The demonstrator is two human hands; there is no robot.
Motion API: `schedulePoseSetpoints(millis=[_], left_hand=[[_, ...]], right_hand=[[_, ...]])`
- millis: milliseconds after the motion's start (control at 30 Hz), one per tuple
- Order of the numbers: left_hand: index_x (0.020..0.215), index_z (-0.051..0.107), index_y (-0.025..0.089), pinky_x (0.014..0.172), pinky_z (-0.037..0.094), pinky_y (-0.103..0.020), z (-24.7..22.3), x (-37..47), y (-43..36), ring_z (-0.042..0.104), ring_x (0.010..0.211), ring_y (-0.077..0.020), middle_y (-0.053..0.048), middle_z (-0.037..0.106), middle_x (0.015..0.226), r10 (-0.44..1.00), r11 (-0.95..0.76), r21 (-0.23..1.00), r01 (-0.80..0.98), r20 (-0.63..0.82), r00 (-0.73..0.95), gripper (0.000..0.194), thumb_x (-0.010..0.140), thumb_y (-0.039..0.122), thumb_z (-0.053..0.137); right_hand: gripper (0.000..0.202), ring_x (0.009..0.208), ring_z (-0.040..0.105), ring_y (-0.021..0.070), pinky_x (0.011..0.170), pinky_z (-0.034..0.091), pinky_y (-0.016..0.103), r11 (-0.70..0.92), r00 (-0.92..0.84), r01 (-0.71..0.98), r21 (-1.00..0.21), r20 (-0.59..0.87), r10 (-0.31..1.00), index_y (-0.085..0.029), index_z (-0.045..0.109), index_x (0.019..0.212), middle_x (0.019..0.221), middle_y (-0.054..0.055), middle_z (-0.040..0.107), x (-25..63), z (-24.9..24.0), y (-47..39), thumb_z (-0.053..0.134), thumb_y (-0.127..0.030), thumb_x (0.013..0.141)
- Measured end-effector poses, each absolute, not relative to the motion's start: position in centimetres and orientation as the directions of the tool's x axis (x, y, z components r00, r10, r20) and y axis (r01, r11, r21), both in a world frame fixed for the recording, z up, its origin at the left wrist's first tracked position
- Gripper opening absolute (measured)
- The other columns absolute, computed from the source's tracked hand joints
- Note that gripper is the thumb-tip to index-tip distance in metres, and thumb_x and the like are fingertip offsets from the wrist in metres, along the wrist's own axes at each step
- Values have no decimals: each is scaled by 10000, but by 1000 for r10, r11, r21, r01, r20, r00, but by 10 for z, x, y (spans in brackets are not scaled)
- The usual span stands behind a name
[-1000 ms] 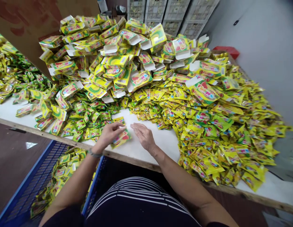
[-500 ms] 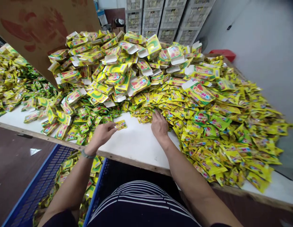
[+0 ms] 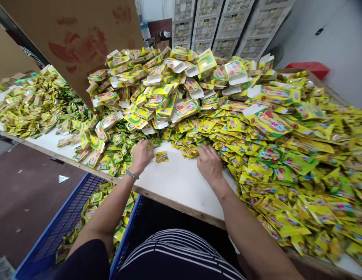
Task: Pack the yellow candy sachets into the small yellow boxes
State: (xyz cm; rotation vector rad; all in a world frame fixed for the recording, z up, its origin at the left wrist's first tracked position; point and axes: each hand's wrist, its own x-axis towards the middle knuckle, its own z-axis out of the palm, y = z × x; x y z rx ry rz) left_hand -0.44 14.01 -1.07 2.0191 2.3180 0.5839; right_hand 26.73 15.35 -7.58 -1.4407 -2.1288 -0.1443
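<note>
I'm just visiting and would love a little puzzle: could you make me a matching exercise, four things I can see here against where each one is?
Things:
1. Lone yellow packet
2. Blue crate
3. Bracelet
4. White crates

Places:
A. Stacked beyond the heap of boxes
B. Around the wrist of the left hand
C. Lying on the white tabletop, between the left hand and the right hand
D. Below the tabletop's near edge, with yellow packs inside

Right pairs: 1-C, 2-D, 3-B, 4-A
</note>
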Motion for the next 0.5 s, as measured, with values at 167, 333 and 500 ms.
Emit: schedulePoseSetpoints(millis=[167, 333, 500], left_hand=[[1212, 582, 153, 931, 427, -444, 4, -21, 178, 518, 1165, -357, -192, 583, 1227, 898, 260, 148, 954, 327, -295, 431, 859, 399, 596], [1202, 557, 102, 956, 396, -450, -10, -20, 197, 510, 1154, -352, -210, 622, 1144, 943, 233, 113, 966, 216, -253, 344, 871, 178, 503], [1239, 539, 51, 895, 416, -416, -5, 23, 135, 539, 1072, -312, -275, 572, 1193, 973, 187, 304, 934, 75, -219, 393, 860, 63, 432]], right_hand=[[214, 1211, 506, 320, 978, 465, 454, 557, -438, 795, -240, 408, 801, -162, 724, 1023, 1342, 155, 610, 259, -75, 116, 549, -175, 902], [307, 1129, 558, 281, 975, 448, 441, 479, -299, 789, -384, 442, 846, -188, 685, 1177, 1223, 119, 678, 266, -81, 131, 522, -322, 953], [495, 1120, 594, 332, 951, 472, 497, 590, -405, 761, -269, 513, 757, -193, 557, 1388, 1194, 160, 669, 268, -100, 142, 481, -255, 903]])
